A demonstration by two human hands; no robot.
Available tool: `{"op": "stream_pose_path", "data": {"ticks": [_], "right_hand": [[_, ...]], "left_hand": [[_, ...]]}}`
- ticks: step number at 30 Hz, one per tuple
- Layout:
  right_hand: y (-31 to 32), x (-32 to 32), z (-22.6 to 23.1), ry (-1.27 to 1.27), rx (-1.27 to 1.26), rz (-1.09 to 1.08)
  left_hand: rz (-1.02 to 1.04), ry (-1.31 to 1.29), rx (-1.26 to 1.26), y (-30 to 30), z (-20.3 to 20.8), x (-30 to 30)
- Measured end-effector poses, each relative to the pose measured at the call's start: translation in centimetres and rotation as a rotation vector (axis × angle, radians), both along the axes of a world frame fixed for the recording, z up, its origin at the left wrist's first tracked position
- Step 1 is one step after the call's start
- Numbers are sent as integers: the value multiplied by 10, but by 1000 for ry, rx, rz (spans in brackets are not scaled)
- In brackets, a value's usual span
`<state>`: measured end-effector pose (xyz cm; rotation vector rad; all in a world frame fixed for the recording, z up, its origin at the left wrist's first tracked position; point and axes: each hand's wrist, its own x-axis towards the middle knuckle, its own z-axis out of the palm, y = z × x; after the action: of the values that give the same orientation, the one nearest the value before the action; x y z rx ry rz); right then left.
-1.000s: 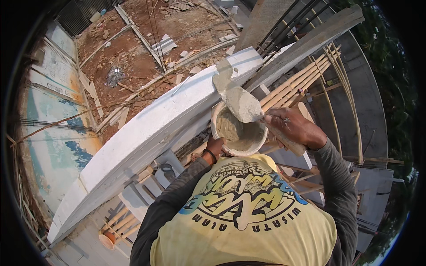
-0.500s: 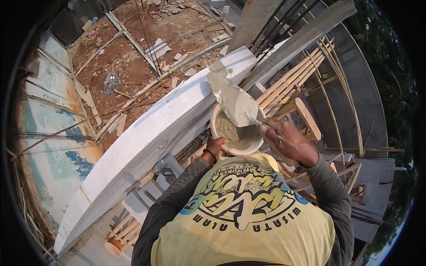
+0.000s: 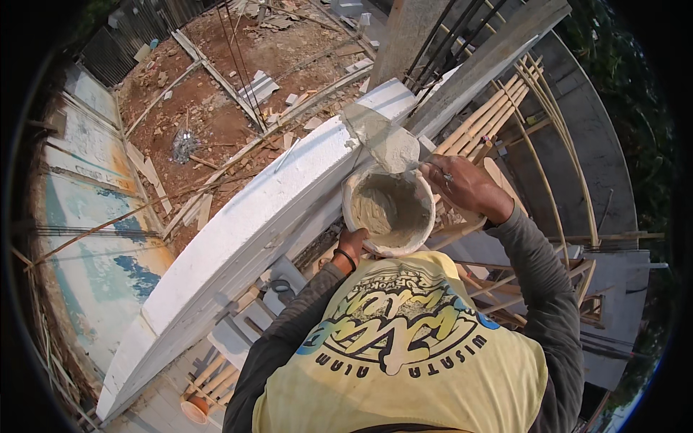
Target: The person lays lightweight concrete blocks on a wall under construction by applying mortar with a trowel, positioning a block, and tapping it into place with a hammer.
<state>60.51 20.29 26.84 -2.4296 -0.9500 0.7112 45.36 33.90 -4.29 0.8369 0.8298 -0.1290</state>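
My left hand [image 3: 351, 244] is closed on the near-left rim of a round bucket [image 3: 427, 229] held in front of my chest. Wet grey mortar [image 3: 375, 207] lies inside it, ridged and heaped toward the left wall. In my right hand [image 3: 465, 189] is the handle of a trowel [image 3: 382, 141], fingers wrapped round it. Its broad blade, coated with grey mortar, extends up and left past the bucket's far rim, its tip over the top of a white block wall [image 3: 253, 191]. Whether the blade touches the wall I cannot tell.
A concrete column [image 3: 404, 43] and a slanting wooden plank [image 3: 491, 68] stand beyond the wall's far end. Bamboo poles [image 3: 491, 119] form scaffolding on the right. Left of the wall lies reddish, rubble-strewn ground [image 3: 195, 108]. An orange container [image 3: 194, 410] sits low at the left.
The trowel and my right hand have moved slightly up, away from the bucket's mouth, so more mortar inside shows. My left hand still grips the rim.
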Motion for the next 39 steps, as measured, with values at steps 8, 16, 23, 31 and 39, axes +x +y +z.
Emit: {"op": "stream_pose_path", "data": {"ticks": [8,16,23,31,39], "right_hand": [[-18,-43,-13,18,81,-14],[1,-15,2,79,84,-86],[-16,18,-12,-168,84,108],[6,17,-5,325,87,-156],[-33,-35,9,81,16,47]], "left_hand": [[-132,-13,0,11,-19,-1],[-116,-6,-62,4,-5,5],[-118,41,18,0,8,2],[-47,11,15,-6,-11,3],[-181,15,39,5,21,6]]}}
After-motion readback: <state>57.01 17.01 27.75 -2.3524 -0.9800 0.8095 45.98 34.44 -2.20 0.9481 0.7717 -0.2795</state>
